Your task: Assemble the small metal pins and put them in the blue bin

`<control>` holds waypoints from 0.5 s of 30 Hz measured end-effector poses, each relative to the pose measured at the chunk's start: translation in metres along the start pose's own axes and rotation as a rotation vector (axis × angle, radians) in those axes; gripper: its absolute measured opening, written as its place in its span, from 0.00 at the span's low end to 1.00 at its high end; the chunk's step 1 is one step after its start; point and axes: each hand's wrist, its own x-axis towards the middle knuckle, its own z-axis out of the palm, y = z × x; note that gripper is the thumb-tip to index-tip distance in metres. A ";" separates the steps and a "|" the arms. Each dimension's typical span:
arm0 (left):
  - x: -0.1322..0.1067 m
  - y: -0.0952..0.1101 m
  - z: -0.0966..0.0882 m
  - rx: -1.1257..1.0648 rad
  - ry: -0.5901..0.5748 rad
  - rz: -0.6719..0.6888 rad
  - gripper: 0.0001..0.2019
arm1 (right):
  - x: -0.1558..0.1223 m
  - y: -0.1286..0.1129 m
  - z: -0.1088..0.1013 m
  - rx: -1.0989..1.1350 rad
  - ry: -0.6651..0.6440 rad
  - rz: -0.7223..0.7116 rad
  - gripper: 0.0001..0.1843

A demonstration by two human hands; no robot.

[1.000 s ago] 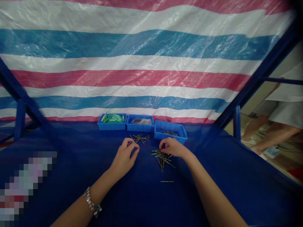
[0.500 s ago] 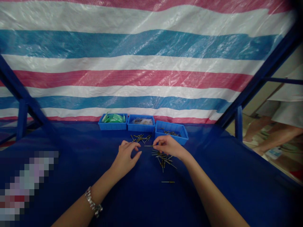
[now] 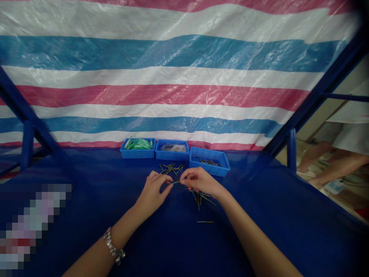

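Observation:
Between my two hands a thin metal rod (image 3: 175, 182), with a slim silvery part and a darker brassy part, lies almost level. My left hand (image 3: 154, 192) pinches its left end between thumb and forefinger. The right end is in the fingertips of my right hand (image 3: 203, 182). Below my right hand is a loose pile of similar rods (image 3: 199, 198), partly covered by that hand. Another pile of rods (image 3: 172, 169) lies just beyond my left fingertips. Nearer to me, a single rod (image 3: 205, 222) rests alone on the blue table.
At the back stand a blue bin with green packets (image 3: 137, 154), a blue bin with clear plastic bags (image 3: 172, 156) and a slightly turned blue bin with rods (image 3: 221, 169). A striped sheet (image 3: 173, 94) hangs behind. Blue frame posts flank the table; a person's legs (image 3: 343, 159) show at right.
My right hand has moved slightly left and brought the rod to my left hand. The left thumb and forefinger, apart before, have closed on its end.

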 end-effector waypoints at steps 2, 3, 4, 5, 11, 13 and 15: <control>0.000 0.001 -0.001 -0.002 -0.003 0.007 0.04 | 0.000 0.000 0.000 -0.001 -0.002 0.000 0.07; 0.001 0.001 -0.001 -0.004 -0.002 0.011 0.03 | 0.001 0.001 0.001 -0.001 -0.003 0.000 0.07; 0.001 0.002 -0.001 -0.005 0.001 0.016 0.03 | 0.001 0.001 0.001 -0.002 -0.006 0.000 0.07; 0.001 0.002 -0.001 -0.005 0.007 0.021 0.03 | 0.001 0.001 0.001 -0.002 -0.008 0.000 0.07; 0.001 0.004 -0.002 0.004 0.056 0.046 0.02 | 0.001 0.002 0.002 0.010 -0.018 0.000 0.07; 0.001 0.004 -0.002 0.009 0.067 0.051 0.02 | 0.001 0.000 0.002 0.012 -0.019 0.004 0.07; 0.001 0.004 -0.003 0.012 0.075 0.054 0.02 | 0.001 -0.001 0.003 0.011 -0.016 0.012 0.07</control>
